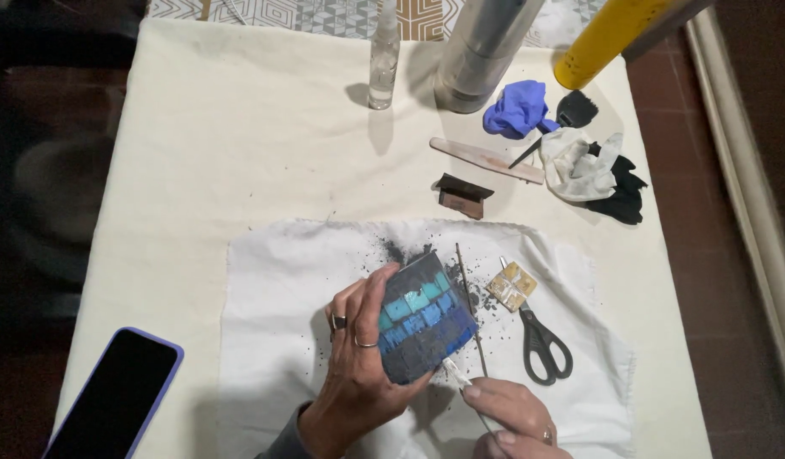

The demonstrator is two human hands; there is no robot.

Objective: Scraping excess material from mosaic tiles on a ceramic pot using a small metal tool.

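My left hand [358, 374] grips a small square mosaic piece [424, 319] with blue and teal tiles set in dark grout, tilted up over a white cloth [273, 280]. My right hand [511, 412] holds a thin metal tool [456, 376] whose tip touches the lower right edge of the mosaic piece. Dark grout dust is scattered on the cloth around the piece. A thin metal rod [470, 306] lies just right of it.
Black-handled scissors [541, 340] and a small yellowish tile piece [511, 285] lie to the right. A phone [112, 395] sits bottom left. Farther back are a clear bottle [383, 59], a metal cylinder [481, 51], a yellow tube [609, 34], blue glove [518, 109], brush, wooden stick and rags.
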